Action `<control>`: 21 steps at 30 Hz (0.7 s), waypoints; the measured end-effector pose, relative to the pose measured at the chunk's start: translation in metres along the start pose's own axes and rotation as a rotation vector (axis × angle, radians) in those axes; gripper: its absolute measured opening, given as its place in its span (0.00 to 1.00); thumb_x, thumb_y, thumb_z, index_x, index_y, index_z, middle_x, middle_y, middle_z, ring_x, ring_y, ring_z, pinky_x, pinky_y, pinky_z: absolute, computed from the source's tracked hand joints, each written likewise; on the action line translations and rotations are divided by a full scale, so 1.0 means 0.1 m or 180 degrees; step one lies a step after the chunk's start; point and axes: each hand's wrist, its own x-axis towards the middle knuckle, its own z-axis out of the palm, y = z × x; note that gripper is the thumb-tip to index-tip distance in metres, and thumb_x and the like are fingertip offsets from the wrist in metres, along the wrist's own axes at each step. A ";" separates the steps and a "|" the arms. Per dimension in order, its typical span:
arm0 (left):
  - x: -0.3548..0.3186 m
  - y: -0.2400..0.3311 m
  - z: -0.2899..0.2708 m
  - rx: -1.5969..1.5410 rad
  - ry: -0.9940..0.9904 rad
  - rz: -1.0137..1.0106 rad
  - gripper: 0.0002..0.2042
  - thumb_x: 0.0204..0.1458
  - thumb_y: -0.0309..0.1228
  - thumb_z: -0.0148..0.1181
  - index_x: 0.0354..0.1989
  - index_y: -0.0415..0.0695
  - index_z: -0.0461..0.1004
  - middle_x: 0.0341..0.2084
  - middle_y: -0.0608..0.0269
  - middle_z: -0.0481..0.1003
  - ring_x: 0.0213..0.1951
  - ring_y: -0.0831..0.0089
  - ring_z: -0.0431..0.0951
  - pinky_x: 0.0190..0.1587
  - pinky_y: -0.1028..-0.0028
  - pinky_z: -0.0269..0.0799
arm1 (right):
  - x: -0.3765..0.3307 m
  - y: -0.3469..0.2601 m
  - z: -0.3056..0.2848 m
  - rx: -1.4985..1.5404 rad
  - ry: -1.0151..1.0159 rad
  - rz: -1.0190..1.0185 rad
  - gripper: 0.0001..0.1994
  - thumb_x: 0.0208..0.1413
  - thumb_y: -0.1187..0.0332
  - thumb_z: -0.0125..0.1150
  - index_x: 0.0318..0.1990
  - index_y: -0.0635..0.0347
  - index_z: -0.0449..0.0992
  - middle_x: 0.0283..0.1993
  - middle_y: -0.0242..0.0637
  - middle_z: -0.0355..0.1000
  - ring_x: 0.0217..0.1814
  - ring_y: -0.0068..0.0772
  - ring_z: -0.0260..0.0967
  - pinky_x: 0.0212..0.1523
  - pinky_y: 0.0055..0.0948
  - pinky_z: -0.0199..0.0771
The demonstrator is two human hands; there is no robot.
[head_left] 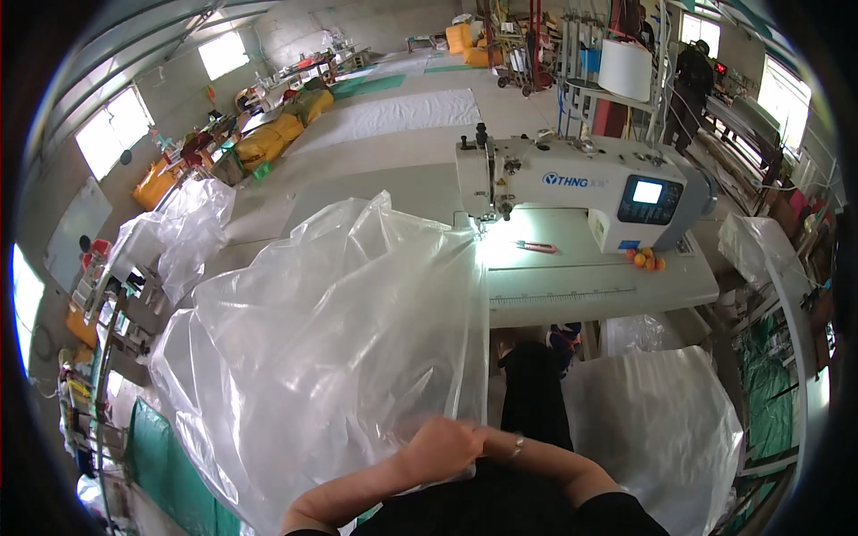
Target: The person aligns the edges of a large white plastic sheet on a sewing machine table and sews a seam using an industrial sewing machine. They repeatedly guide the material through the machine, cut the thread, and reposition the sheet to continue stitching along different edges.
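Note:
A large clear plastic sheet lies bunched over the left of the sewing machine's table and hangs toward my lap. Its far right corner runs under the needle area of a white sewing machine, whose lamp is lit. Close to my body, my left hand is closed on the sheet's near edge. My right hand, a bracelet at its wrist, meets it there, closed at the same edge; its fingers are partly hidden and slightly blurred. A small red-handled cutter rests on the machine bed.
Small orange fruits sit by the machine's base. More clear plastic hangs at my right. A white thread cone stands behind the machine. Farther back, a person in dark clothes stands at the right, and yellow bundles lie at the left.

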 end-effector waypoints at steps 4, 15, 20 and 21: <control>-0.13 -0.10 0.09 -0.0474 -0.0220 -0.0210 0.08 0.50 0.31 0.53 0.23 0.44 0.65 0.14 0.61 0.70 0.19 0.59 0.75 0.19 0.62 0.68 | 0.27 -0.10 -0.91 -0.0669 0.1347 -0.0022 0.13 0.57 0.64 0.53 0.34 0.67 0.76 0.24 0.43 0.73 0.27 0.37 0.73 0.31 0.35 0.72; -0.17 -0.31 0.17 -0.1371 0.0543 0.0103 0.07 0.48 0.30 0.59 0.25 0.44 0.67 0.14 0.59 0.67 0.18 0.61 0.73 0.20 0.65 0.69 | 1.39 -0.63 -1.41 -0.3988 0.1083 0.0633 0.12 0.51 0.72 0.51 0.41 0.68 0.74 0.27 0.46 0.76 0.30 0.43 0.76 0.31 0.37 0.75; -0.21 -0.48 0.31 -0.1588 0.0492 -0.0148 0.06 0.49 0.29 0.58 0.24 0.44 0.68 0.14 0.59 0.69 0.19 0.60 0.73 0.21 0.64 0.69 | 1.45 -0.71 -1.47 -0.4199 0.0797 0.0795 0.11 0.52 0.71 0.48 0.40 0.65 0.74 0.27 0.45 0.76 0.32 0.44 0.76 0.33 0.38 0.75; -0.21 -0.52 0.33 -0.1535 0.0439 -0.0230 0.06 0.49 0.28 0.59 0.25 0.44 0.69 0.15 0.58 0.69 0.19 0.61 0.74 0.21 0.65 0.69 | 1.50 -0.68 -1.52 -0.4083 0.0832 0.0759 0.12 0.52 0.71 0.48 0.40 0.66 0.74 0.28 0.45 0.76 0.32 0.44 0.76 0.33 0.39 0.75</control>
